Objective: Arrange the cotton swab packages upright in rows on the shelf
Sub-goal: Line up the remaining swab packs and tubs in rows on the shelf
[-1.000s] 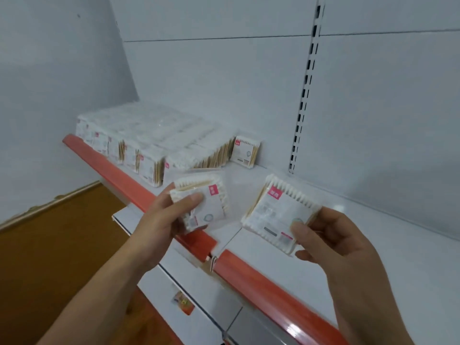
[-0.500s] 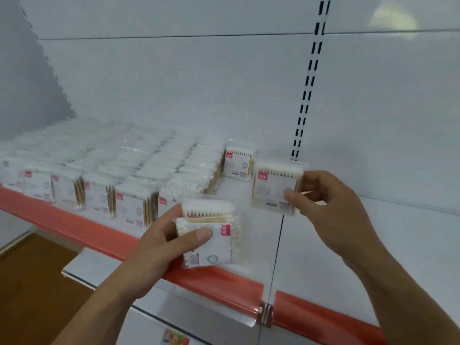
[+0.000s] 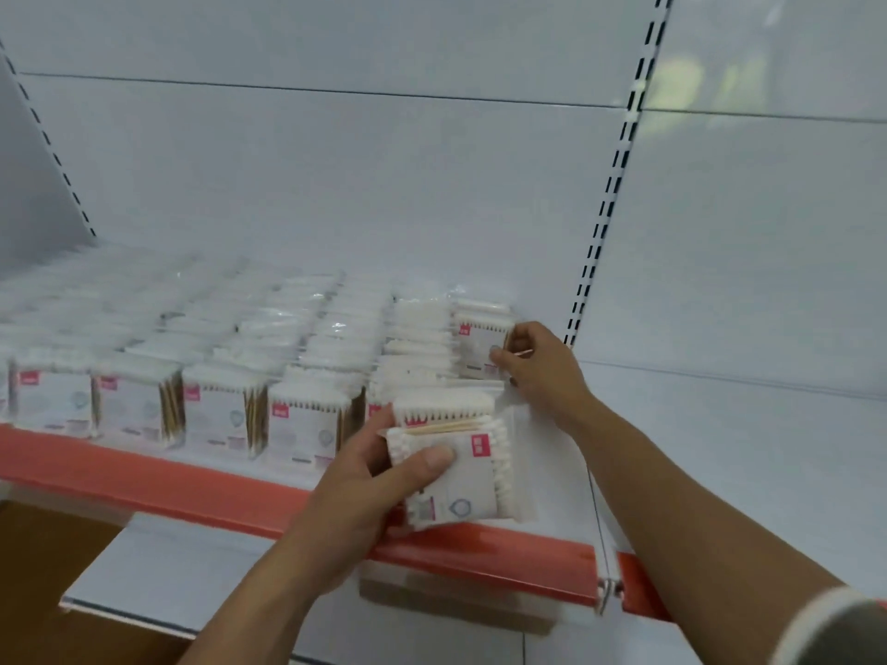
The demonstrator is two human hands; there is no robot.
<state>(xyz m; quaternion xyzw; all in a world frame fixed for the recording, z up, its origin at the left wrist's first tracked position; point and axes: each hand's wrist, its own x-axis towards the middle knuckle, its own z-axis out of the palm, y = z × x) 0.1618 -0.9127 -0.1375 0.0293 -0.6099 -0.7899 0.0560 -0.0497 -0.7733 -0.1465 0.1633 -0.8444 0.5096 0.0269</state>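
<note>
While the right hand pinches one package upright at the back of the shelf, seat its base flat and flush with the neighbouring row before release. The left hand grips spare packages above the red front edge.

Clear cotton swab packages, white cards with pink tags, stand upright in rows on the left of the shelf. A single package stands upright at the back of the rightmost row, pinched by the right hand. A held stack sits in the left hand at the front edge.
</note>
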